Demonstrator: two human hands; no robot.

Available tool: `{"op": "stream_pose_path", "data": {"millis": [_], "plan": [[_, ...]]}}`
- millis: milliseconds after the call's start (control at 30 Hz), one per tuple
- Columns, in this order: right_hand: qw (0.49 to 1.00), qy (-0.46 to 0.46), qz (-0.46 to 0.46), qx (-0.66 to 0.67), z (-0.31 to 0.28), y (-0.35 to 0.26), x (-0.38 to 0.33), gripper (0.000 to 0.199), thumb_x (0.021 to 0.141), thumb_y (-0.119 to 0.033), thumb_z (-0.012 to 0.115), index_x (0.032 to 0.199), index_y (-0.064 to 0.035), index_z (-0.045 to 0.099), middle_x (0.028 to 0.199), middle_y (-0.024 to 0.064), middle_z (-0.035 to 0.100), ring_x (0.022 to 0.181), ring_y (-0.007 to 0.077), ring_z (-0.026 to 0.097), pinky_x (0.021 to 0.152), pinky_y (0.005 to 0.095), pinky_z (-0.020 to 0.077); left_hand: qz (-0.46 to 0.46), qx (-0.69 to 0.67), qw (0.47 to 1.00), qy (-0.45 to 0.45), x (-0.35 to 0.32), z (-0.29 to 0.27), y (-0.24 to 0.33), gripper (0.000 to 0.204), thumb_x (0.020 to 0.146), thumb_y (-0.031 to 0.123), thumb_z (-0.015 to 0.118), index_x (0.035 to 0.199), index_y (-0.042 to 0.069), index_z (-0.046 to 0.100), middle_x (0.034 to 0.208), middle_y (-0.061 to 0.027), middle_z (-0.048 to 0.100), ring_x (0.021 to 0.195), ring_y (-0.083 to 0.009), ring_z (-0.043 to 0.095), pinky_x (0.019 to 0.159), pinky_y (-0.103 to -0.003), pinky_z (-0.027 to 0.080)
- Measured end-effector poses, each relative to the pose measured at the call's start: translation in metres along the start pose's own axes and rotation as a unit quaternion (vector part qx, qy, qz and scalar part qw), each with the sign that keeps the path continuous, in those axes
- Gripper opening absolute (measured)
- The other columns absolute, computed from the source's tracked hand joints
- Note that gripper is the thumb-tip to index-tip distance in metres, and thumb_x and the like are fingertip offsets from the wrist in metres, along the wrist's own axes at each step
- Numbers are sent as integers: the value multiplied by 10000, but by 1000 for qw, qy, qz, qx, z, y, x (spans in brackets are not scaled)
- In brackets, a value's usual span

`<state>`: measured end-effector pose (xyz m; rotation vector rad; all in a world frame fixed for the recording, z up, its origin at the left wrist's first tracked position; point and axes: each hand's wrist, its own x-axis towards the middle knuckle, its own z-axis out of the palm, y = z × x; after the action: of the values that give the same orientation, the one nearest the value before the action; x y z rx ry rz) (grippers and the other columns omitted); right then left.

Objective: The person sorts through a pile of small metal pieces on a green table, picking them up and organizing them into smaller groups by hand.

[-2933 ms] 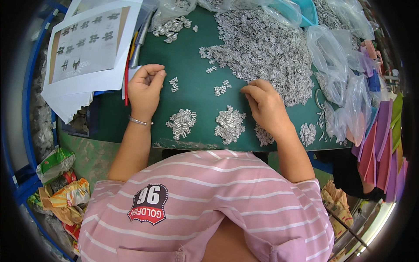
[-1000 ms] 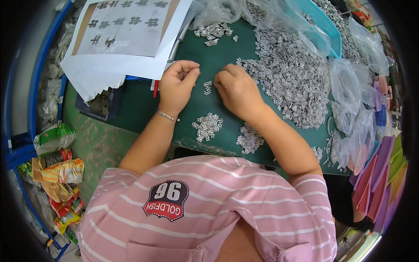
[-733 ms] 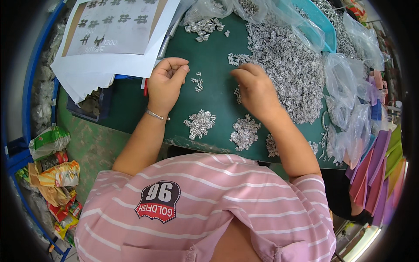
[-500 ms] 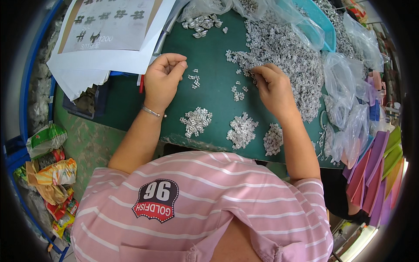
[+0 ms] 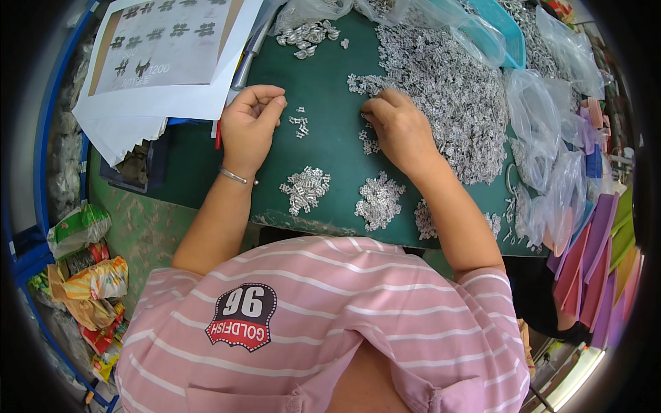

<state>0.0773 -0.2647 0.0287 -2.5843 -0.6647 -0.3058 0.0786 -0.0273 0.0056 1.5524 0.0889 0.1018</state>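
Note:
My left hand (image 5: 253, 129), a bracelet at its wrist, is held above the table's left part with thumb and fingers curled together; whatever is in them is hidden. Beside it lies a short trail of small silver metal pieces (image 5: 300, 126). My right hand (image 5: 401, 132) reaches to the left edge of a large heap of small silver metal pieces (image 5: 451, 89). Its thumb and fingertips are drawn together, pointing left, and I cannot make out what they pinch. A little cluster of pieces (image 5: 370, 142) is partly covered by that hand.
Nearer me are sorted piles, one left (image 5: 305, 190), one central (image 5: 380, 200) and one partly behind my right forearm (image 5: 426, 219). Rounded silver pieces (image 5: 307, 38) lie farther back. A photo sheet on papers (image 5: 162, 48), a turquoise basket (image 5: 513, 43) and plastic bags (image 5: 533, 124) surround the green tabletop.
My right hand has moved left along the heap's edge, over the little cluster. My left hand keeps nearly the same curled pose. The whole view has shifted slightly.

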Motion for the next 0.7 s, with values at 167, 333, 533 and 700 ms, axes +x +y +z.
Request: {"op": "stream_pose_path", "data": {"millis": [167, 333, 533, 700], "plan": [[988, -11, 75, 138, -23, -7, -12, 112, 778, 45, 630, 871, -11, 603, 828, 115, 602, 741, 268, 602, 667, 318, 490, 5, -13, 1000, -4, 1, 0, 1, 124, 833, 14, 637, 955, -8, 640, 789, -20, 639, 601, -39, 507, 526, -162, 384], [974, -35, 127, 185, -64, 1, -53, 122, 747, 57, 627, 848, -10, 613, 806, 126, 598, 715, 284, 597, 622, 346, 471, 1, -16, 1000, -6, -1, 3, -2, 129, 833, 26, 643, 960, 2, 643, 785, -11, 629, 593, -37, 488, 511, -160, 351], [938, -173, 230, 195, -102, 13, -101, 107, 729, 43, 651, 827, 0, 643, 779, 119, 628, 730, 267, 617, 646, 340, 482, 11, 3, 1000, -12, 0, -3, -4, 136, 853, 28, 628, 984, -8, 640, 798, -10, 617, 616, -38, 479, 527, -160, 352], [958, -184, 181, 123, -106, 9, -106, 121, 734, 36, 638, 848, -1, 653, 805, 146, 619, 759, 326, 600, 667, 379, 488, 16, 7, 1000, -14, 0, -1, -4, 136, 856, 40, 632, 985, -4, 641, 805, -11, 621, 617, -38, 479, 527, -160, 352]]}}
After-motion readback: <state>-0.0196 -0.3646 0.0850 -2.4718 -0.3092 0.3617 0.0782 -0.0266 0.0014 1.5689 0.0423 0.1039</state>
